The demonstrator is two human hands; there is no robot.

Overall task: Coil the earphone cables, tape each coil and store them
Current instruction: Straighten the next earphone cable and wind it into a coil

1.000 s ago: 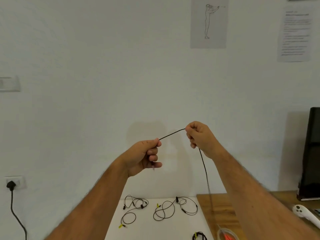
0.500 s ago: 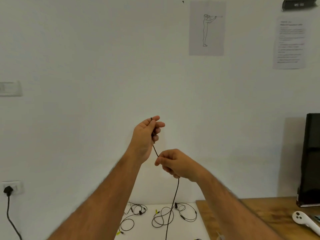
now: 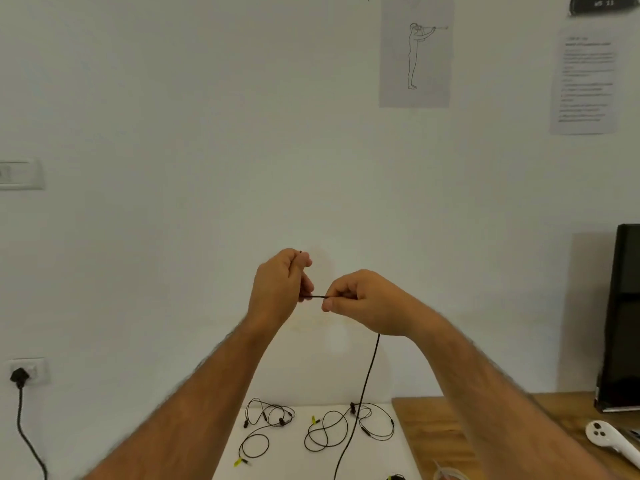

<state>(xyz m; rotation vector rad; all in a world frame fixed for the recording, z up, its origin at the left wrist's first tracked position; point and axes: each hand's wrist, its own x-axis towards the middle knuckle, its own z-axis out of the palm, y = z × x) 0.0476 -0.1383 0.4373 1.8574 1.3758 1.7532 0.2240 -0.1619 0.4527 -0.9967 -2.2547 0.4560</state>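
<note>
Both hands are raised in front of the white wall, holding one black earphone cable (image 3: 363, 393). My left hand (image 3: 277, 289) pinches the cable's end, a tip poking out above its fingers. My right hand (image 3: 363, 301) grips the cable close beside it, with a short taut piece between the two. The rest of the cable hangs down from my right hand and leaves the bottom edge. Two loose black earphone cables (image 3: 265, 424) (image 3: 341, 427) with yellow plugs lie tangled on the white table (image 3: 298, 459) below.
A wooden desk (image 3: 436, 434) adjoins the white table on the right, carrying a white controller (image 3: 611, 441) and a black box (image 3: 623, 317). A clear tape roll (image 3: 450, 474) shows at the bottom edge. A plugged wall socket (image 3: 22, 374) is at the lower left.
My right hand went down below the left while feeding cable, then came back up level with it. My left hand rose and turned fingers-up. The gap between the hands has shrunk.
</note>
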